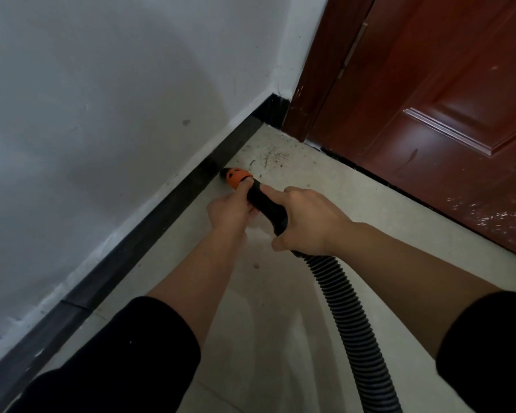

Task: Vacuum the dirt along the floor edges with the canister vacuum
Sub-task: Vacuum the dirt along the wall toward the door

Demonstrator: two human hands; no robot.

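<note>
Two hands, left hand (231, 211) and right hand (309, 223), grip one hose (349, 308).

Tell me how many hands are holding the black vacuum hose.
2. The left hand holds the black ribbed plastic vacuum hose beside its orange nozzle; the right hand holds it just behind.

the door (429, 84) is glossy red-brown wood, flecked white low down. left of it the wall (102, 99) is matt white paint, the skirting (161, 210) smooth black. the floor (370, 204) before the door is pale, smooth, gritty. the hose (349, 308) is ribbed matt black plastic, the nozzle (236, 177) smooth orange plastic.
</note>
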